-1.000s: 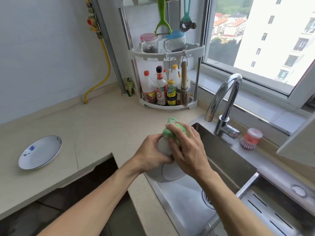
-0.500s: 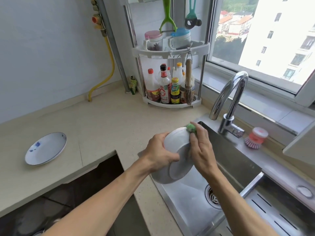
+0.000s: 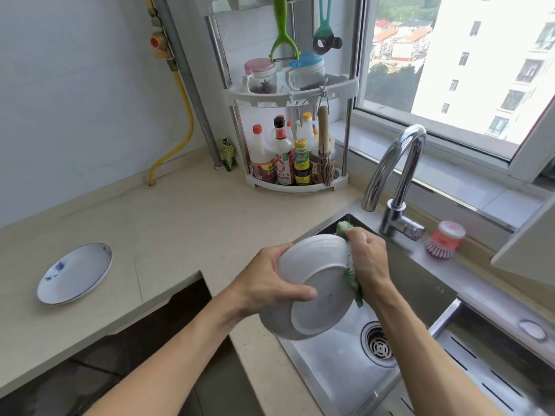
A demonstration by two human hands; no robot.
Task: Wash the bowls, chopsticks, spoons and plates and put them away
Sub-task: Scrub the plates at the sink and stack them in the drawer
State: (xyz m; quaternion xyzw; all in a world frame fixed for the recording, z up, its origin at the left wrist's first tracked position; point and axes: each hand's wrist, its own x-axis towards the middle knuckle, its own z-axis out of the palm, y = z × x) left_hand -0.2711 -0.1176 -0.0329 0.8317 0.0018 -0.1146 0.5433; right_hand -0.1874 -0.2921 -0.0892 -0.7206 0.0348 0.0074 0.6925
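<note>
A white bowl (image 3: 312, 289) is held tilted over the steel sink (image 3: 339, 373), its underside and foot ring facing me. My left hand (image 3: 270, 283) grips its left rim, thumb lying across the base. My right hand (image 3: 368, 262) holds a green sponge (image 3: 350, 274) against the bowl's right rim. The sponge's top end pokes out above my fingers. A white plate (image 3: 75, 274) with blue marks lies on the counter at the far left.
A chrome tap (image 3: 396, 172) stands behind the sink, with a pink dish brush (image 3: 444, 241) to its right. A corner rack (image 3: 288, 121) holds bottles and jars. A slotted draining board (image 3: 480, 376) lies right of the basin. A dark cutout (image 3: 129, 349) opens in the counter.
The bowl has been turned so its base faces me. My right hand with the sponge slid from the bowl's top down along its right rim. The view has shifted a little.
</note>
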